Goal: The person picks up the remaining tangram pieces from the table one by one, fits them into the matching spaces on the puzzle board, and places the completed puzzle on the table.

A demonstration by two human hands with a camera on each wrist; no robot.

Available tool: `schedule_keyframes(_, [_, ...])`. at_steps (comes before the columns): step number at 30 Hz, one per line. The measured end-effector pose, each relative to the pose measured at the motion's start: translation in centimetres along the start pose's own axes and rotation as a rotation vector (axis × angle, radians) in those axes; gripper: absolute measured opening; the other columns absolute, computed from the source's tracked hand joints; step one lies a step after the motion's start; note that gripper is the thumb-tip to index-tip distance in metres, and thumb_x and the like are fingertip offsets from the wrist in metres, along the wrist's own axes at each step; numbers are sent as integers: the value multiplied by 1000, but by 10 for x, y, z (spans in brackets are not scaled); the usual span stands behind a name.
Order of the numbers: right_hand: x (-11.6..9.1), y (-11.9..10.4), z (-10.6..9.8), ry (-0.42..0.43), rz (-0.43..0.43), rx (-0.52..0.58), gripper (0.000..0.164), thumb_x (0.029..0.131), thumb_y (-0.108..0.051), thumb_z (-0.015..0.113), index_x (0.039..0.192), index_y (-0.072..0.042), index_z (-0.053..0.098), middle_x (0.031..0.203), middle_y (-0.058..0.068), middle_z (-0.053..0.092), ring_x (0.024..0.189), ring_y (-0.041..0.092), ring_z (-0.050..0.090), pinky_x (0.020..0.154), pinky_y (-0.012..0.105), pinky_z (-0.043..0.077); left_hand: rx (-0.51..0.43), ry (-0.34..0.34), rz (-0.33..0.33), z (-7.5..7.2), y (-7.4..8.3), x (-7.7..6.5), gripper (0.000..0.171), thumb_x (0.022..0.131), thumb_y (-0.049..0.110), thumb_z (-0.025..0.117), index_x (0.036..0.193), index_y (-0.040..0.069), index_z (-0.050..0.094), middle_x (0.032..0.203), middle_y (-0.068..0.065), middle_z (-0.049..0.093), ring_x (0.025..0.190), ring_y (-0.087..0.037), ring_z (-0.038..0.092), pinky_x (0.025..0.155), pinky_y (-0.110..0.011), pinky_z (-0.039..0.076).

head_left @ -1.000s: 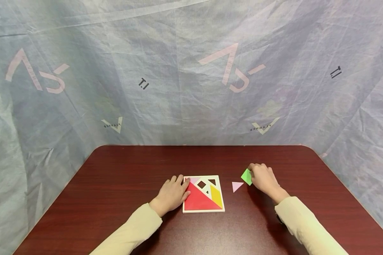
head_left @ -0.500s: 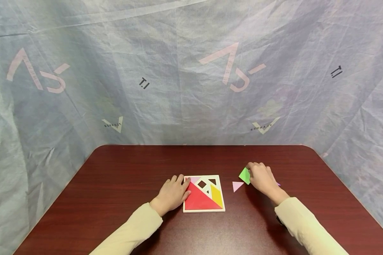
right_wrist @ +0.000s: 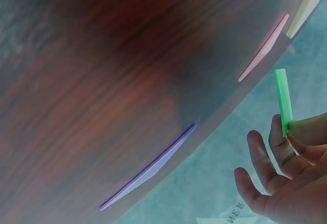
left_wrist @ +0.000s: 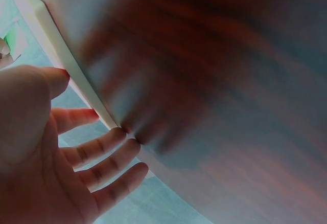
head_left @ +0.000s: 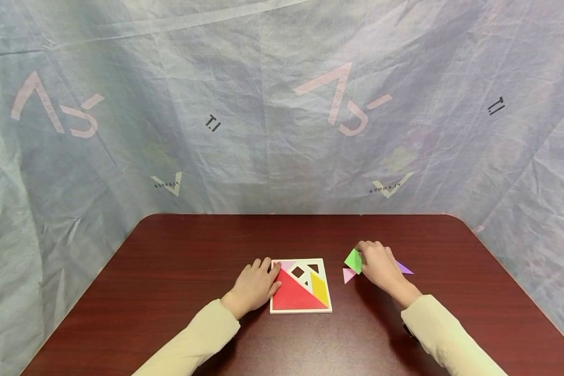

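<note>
My right hand (head_left: 380, 267) pinches a green square tangram piece (head_left: 353, 261) between thumb and fingers. In the right wrist view the green piece (right_wrist: 283, 101) is lifted off the table, seen edge-on. Below it lies a pink triangle (head_left: 348, 275), partly covered by the square in the head view. My left hand (head_left: 251, 287) rests on the left side of a white tangram tray (head_left: 301, 312), its fingers spread and fairly straight along the edge. Set in the tray are a large red area (head_left: 293, 295), a yellow parallelogram (head_left: 319, 290) and a pink piece (head_left: 286, 265). Dark cutouts show between white parts.
A purple triangle (head_left: 404, 268) lies on the table to the right, partly behind my right hand. The dark red wooden table (head_left: 192, 245) ends at a grey printed cloth (head_left: 263, 156) hanging at the back and sides.
My right hand has moved left with the green square, from beside the pink triangle to over it. The purple triangle has come into view behind the hand. My left hand stays in place.
</note>
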State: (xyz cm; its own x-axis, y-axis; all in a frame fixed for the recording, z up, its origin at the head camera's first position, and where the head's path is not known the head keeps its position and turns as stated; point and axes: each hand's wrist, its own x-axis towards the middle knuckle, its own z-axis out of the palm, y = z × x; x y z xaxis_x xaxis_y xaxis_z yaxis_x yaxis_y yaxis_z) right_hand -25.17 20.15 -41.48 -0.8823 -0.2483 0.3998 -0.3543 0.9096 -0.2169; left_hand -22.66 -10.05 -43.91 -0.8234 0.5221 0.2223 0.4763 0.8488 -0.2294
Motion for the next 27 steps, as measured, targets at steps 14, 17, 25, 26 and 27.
schedule_keyframes(14, [0, -19, 4, 6, -26, 24, 11, 82, 0, 57, 89, -5, 64, 82, 6, 64, 78, 25, 56, 70, 45, 42, -7, -3, -2, 1, 0, 0, 44, 90, 41, 50, 124, 14, 56, 108, -10, 52, 92, -24, 52, 72, -37, 47])
schedule_keyframes(17, [0, -24, 5, 12, -39, 31, 11, 81, 0, 59, 89, -5, 64, 82, 6, 63, 76, 24, 55, 70, 44, 42, -5, -5, -4, 1, 0, 0, 44, 90, 42, 50, 124, 14, 56, 108, -10, 52, 92, -24, 52, 72, -37, 47])
schedule_keyframes(25, [1, -36, 7, 4, -70, 21, 10, 79, 0, 61, 86, -6, 63, 76, 1, 60, 71, 19, 50, 66, 39, 41, -11, -9, -6, 0, 0, 0, 44, 90, 42, 50, 124, 14, 56, 109, -10, 52, 92, -24, 52, 72, -37, 47])
schedule_keyframes(26, [1, -38, 8, 3, -74, 19, 11, 78, 1, 62, 86, -7, 63, 76, 1, 60, 71, 19, 50, 66, 39, 41, -12, -10, -6, 0, 0, 0, 43, 90, 42, 50, 124, 14, 56, 109, -10, 52, 93, -24, 52, 72, -37, 47])
schedule_keyframes(27, [1, -39, 8, 3, -80, 18, 11, 78, 1, 63, 86, -7, 63, 75, 0, 59, 71, 19, 50, 66, 39, 40, -13, -11, -7, -1, 0, 0, 44, 90, 42, 50, 124, 15, 56, 109, -11, 52, 93, -24, 52, 73, -37, 47])
